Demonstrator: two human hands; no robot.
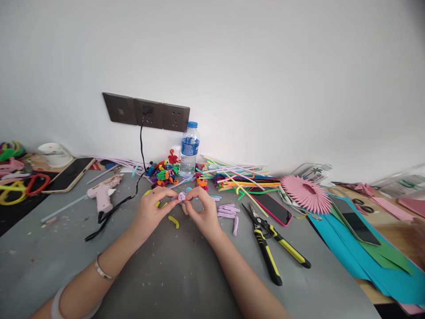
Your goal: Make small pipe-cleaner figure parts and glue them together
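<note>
Between my two hands is a small curled piece of lilac pipe cleaner (181, 196). My left hand (155, 204) pinches it from the left with thumb and forefinger. From the other side, my right hand (203, 208) pinches it the same way, so both sets of fingertips nearly meet. A short yellow-green pipe cleaner piece (173, 222) lies on the mat just below. Several short lilac pipe cleaner pieces (227, 212) rest to the right of my right hand.
Yellow-black pliers (270, 239) lie open at right beside a red-edged phone (274, 209). At left is a corded pink glue gun (102, 192). A water bottle (190, 153), pipe cleaner bundles (245, 179) and colourful twisted figures (164, 172) line the wall. Blue paper (352, 252) covers the right side.
</note>
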